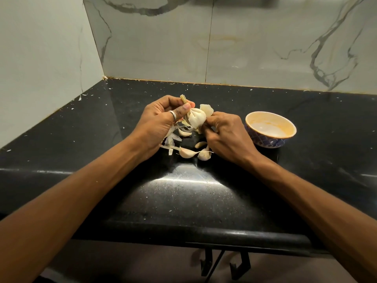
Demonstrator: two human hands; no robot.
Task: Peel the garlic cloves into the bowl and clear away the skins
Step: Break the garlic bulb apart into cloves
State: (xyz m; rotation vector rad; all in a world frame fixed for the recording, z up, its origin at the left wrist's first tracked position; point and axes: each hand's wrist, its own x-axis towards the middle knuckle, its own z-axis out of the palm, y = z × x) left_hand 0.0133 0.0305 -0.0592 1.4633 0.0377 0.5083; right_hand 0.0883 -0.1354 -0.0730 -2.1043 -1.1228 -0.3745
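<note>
The left hand (157, 119) and the right hand (226, 135) hold one garlic bulb (196, 118) between them, up off the black counter (183, 197). The left hand's fingers and thumb are curled tight round the dry stem (182, 98) at the top of the bulb. One of its fingers has a ring (173, 114) on it. The right hand's fingertips pinch the other side of the bulb, low down. A flap of skin (206, 109) sticks up just above that pinch.

Right under the two hands, loose cloves (186, 153) lie on the counter. Thin skins (172, 137) lie under the left hand.

A bowl (265, 141) sits just past the right hand, on the side away from the bulb. It is blue outside. Inside it is yellow at the sides and white at the bottom. All the cloves I can see are outside it.
</note>
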